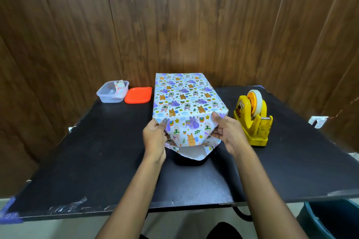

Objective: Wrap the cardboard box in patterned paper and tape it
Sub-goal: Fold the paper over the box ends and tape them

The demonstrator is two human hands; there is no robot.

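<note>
The box [184,101] lies on the black table [97,157], covered in white paper printed with purple and orange animals. At its near end the paper folds down into a pointed flap [189,136], and a white underside flap [192,152] lies on the table below it. My left hand [155,137] grips the left near corner with the thumb on top of the paper. My right hand [226,132] holds the right near corner, thumb on top and fingers under the fold. The cardboard itself is hidden by the paper.
A yellow tape dispenser [254,118] with a roll of tape stands just right of the box. At the back left sit a clear plastic container [112,92] and its orange lid [138,95]. A wooden wall rises behind. A blue bin [330,217] stands below the table's right front corner.
</note>
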